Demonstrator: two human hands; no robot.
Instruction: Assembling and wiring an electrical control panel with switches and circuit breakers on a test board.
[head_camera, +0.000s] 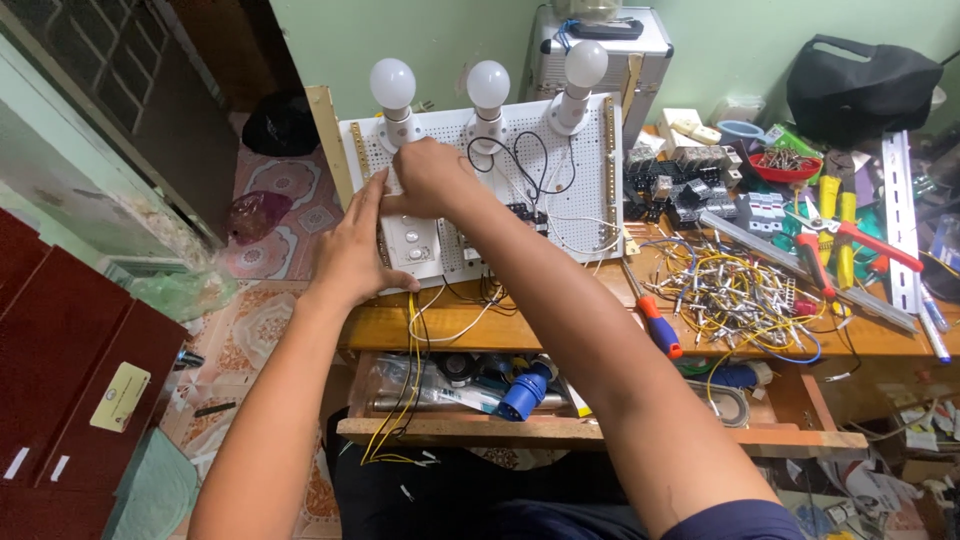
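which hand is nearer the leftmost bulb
Right. The right hand rests on the board just below the leftmost bulb; the left hand is lower, at the board's left edge.

Bare forearms, dark navy short sleeve (740, 520) at right shoulder.

White perforated board (585, 170) carrying white bulbs (488, 84); right of the board, yellow-and-white wire tangle (735, 290), red-handled pliers (850, 245), red-and-blue screwdriver (655, 325).

A red-handled screwdriver (652, 315) lies beside tangled wires (735, 290) and pliers (845, 235).
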